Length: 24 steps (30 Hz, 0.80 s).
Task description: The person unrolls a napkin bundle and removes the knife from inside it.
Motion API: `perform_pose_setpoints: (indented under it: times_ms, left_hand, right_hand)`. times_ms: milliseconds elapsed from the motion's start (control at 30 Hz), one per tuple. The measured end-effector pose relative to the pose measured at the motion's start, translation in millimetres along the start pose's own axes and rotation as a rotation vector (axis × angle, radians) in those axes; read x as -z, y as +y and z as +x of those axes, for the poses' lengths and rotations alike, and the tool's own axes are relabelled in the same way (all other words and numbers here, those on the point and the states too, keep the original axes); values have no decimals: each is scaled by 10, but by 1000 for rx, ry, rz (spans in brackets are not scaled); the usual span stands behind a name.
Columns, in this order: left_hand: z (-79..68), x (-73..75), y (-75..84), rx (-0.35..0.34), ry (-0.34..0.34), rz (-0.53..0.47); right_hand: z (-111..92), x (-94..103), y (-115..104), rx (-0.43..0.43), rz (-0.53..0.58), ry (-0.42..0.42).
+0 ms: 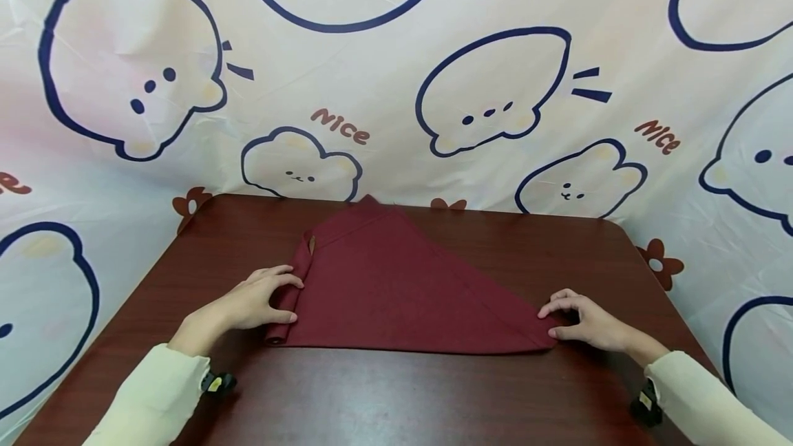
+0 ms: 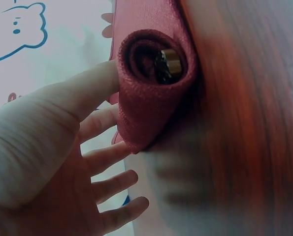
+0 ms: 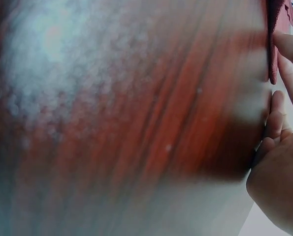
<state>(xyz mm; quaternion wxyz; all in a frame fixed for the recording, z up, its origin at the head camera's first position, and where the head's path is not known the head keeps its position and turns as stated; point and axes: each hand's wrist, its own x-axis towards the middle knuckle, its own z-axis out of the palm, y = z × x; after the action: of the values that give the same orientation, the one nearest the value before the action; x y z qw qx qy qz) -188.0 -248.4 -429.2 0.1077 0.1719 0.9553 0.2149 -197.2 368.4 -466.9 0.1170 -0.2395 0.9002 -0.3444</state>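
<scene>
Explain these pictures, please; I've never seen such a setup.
There is no machine, only a person's left hand and right hand, bare. The wide picture comes from a head-worn camera, the close ones from a camera on each wrist. On the brown wood-grain table lies a burgundy cloth, rolled up at one end. The left hand touches the roll; the right hand touches the pointed corner at the other end. Something dark and gold shows inside the roll, too unclear to name.

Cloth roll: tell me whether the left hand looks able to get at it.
Yes, most likely: the left hand touches the roll with thumb and fingers, and nothing visible stands between them.
</scene>
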Motion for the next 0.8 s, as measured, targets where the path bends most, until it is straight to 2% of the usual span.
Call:
perform_pose_setpoints:
  times_ms: [567, 800]
  left_hand:
    - [-51, 51, -99, -10, 12, 34]
    - [-50, 47, -70, 19, 20, 76]
  right_hand:
    - [-4, -3, -9, -7, -5, 5]
    - [5, 7, -1, -18, -3, -5]
